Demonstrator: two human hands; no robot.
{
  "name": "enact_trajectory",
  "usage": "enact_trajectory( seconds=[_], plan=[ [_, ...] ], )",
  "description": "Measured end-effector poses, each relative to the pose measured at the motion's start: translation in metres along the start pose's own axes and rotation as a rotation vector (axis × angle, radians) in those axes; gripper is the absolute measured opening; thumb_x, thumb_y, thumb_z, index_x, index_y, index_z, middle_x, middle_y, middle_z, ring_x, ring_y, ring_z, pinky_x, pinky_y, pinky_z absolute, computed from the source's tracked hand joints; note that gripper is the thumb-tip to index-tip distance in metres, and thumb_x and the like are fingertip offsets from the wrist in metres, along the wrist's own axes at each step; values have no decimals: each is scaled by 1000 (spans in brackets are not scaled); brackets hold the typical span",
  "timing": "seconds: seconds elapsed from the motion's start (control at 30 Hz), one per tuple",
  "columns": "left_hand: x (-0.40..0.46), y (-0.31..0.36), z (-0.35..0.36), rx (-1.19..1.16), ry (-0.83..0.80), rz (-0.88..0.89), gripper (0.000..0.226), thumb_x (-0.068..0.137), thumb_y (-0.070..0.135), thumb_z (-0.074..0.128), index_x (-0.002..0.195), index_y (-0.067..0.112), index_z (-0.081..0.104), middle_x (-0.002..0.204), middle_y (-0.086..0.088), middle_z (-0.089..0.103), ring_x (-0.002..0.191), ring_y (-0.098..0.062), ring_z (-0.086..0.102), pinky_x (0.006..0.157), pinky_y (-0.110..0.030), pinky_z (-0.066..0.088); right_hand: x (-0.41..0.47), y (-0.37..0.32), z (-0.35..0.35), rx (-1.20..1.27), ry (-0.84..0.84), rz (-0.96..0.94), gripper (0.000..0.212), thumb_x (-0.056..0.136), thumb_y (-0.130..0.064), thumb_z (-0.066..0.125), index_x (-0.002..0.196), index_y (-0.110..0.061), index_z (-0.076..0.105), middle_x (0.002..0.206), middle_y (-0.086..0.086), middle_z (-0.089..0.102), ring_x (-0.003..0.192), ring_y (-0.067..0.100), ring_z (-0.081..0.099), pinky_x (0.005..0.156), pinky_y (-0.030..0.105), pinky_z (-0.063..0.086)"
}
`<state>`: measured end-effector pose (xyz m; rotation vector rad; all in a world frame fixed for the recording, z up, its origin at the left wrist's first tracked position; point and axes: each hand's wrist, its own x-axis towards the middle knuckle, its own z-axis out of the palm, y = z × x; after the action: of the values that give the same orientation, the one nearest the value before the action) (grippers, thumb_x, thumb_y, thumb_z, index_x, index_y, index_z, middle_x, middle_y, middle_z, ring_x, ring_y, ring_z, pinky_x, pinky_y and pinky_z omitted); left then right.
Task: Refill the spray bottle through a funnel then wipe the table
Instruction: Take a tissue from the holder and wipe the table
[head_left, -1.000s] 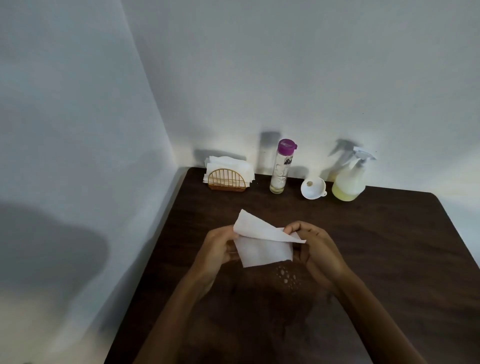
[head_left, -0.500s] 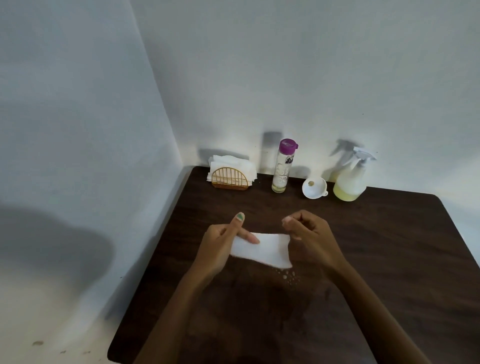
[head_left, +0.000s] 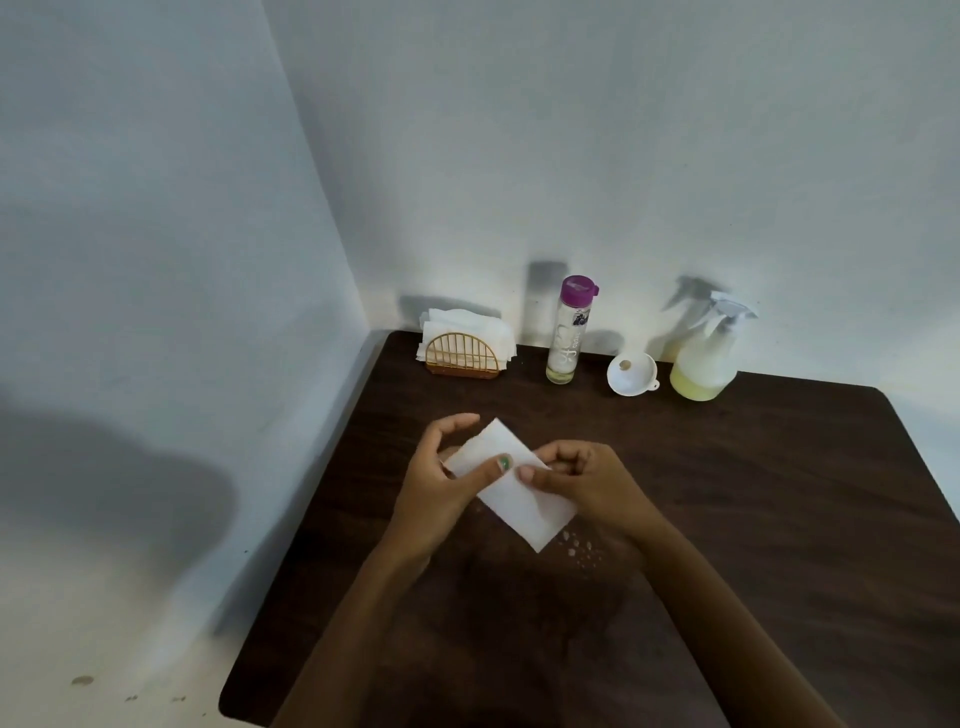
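At the far left of the dark wooden table (head_left: 779, 493), close to the wall corner, a small gold wire holder (head_left: 461, 356) stands with a stack of white napkins (head_left: 462, 325) in it. Just to its right stands a tall clear bottle (head_left: 566, 332) with a purple cap, upright, with only a little pale liquid at the bottom. Next along sits a white funnel (head_left: 631, 374), resting on the table beside the bottle and apart from it. Right of the funnel stands the spray bottle (head_left: 706, 356), upright near the back wall, its white trigger head on, with yellowish liquid filling the lower part.

Nearer to me, over the middle of the table, the person holds a folded white paper towel (head_left: 511, 483) between both hands. The left hand (head_left: 447, 478) pinches it, with the thumb, its nail painted green, laid on top of the sheet and the fingers curved behind the upper edge. The right hand (head_left: 587, 480) grips the towel's right side, thumb on top and fingers curled in. The towel hangs tilted, one corner pointing down toward the table.

Just below that corner, a scatter of small water drops (head_left: 576, 548) lies on the wood.
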<state>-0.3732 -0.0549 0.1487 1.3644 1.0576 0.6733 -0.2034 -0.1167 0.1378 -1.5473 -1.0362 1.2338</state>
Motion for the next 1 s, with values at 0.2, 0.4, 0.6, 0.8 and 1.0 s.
enact_trajectory(
  seconds=[0.2,0.4,0.6,0.8,1.0],
  plan=[
    [0,-13,8,-133,-96,-273,38,78,19,74,114,12,62,104,-3,72,95,-17,70,83,-41,57,-1,2,15,540,151,226,20,81,-8,68,101,-3,64,102,13,69,89,25,66,73,39,58],
    [6,-17,8,-10,26,-222,18,82,21,70,99,17,65,102,-1,71,93,-15,68,81,-41,58,3,10,15,525,149,256,13,85,-5,63,98,-4,64,106,14,69,100,29,66,87,47,53],
    [7,-19,7,-103,-44,-252,13,87,13,62,97,18,68,104,-3,70,96,-17,67,67,-27,56,3,17,13,424,138,155,28,89,5,50,74,-9,69,100,15,67,100,35,62,85,49,51],
    [9,-20,12,-209,-48,-363,20,88,27,58,101,17,71,109,-4,66,101,-22,64,83,-37,56,3,20,15,245,200,83,27,88,6,49,77,-4,71,98,10,68,95,24,64,75,34,57],
    [12,-31,13,-109,17,-279,17,80,12,70,95,19,66,105,-2,66,96,-16,64,65,-28,57,6,26,17,292,214,55,20,89,1,50,84,-7,67,98,13,66,93,27,65,74,37,56]
  ],
)
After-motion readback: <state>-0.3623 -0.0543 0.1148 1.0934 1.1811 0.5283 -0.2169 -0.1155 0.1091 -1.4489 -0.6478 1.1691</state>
